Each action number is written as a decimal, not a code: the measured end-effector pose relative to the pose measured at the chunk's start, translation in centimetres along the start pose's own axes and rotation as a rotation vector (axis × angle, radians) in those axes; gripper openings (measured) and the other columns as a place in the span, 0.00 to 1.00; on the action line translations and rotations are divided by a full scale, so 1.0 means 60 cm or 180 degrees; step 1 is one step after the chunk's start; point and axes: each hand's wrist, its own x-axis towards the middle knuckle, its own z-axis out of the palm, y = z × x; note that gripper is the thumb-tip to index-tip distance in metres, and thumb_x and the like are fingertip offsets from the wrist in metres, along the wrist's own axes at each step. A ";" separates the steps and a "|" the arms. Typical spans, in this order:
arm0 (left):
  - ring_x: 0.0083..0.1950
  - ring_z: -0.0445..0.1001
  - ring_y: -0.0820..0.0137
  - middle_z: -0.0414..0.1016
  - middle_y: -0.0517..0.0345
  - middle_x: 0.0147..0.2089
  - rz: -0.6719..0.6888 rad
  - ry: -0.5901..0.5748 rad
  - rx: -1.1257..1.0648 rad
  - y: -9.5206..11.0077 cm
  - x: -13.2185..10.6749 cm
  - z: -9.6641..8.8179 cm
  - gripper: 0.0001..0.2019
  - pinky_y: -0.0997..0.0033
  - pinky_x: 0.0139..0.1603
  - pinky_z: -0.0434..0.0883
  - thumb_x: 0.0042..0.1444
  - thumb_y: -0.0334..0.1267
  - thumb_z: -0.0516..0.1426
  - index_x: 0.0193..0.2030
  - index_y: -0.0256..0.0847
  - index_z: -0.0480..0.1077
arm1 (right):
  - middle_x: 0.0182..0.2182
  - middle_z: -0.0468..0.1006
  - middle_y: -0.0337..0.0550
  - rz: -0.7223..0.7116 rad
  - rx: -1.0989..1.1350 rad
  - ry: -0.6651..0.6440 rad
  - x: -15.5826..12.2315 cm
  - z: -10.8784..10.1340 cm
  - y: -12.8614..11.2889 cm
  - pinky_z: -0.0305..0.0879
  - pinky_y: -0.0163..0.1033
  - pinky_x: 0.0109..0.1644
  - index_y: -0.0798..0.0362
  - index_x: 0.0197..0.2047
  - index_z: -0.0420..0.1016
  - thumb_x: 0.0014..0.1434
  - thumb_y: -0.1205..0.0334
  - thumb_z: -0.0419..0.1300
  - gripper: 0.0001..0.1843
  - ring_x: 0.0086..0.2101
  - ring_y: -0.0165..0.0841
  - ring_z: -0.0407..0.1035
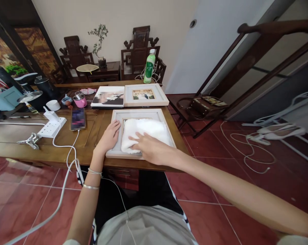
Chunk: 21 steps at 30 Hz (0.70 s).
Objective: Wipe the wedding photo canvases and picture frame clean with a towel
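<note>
A light-wood picture frame [136, 111] lies flat on the table in front of me, near its front edge. Over its middle is a fluffy white cloth [155, 127], which hides most of the picture area. My left hand [110, 135] rests on the frame's left side, fingers stretched out. On top of the cloth lies my right hand [147, 147], its fingers spread and pressing down, without wrapping round it. Behind this frame, a second framed picture [146, 86] and a photo panel [110, 89] lie side by side.
On the wooden table [95, 136], a phone [78, 119], a white power strip [52, 127] with cables, a pink cup [80, 101] and a metal clamp-like object [32, 141] are to the left. A green bottle [149, 66] stands behind. A dark chair [207, 105] is right.
</note>
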 end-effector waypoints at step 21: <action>0.73 0.48 0.65 0.48 0.47 0.73 0.0007 0.0295 -0.0651 0.023 -0.004 -0.019 0.30 0.60 0.72 0.46 0.67 0.51 0.41 0.71 0.37 0.48 | 0.69 0.51 0.46 0.0337 -0.0701 0.0483 0.146 0.009 0.078 0.47 0.66 0.64 0.54 0.61 0.67 0.56 0.77 0.51 0.30 0.66 0.57 0.41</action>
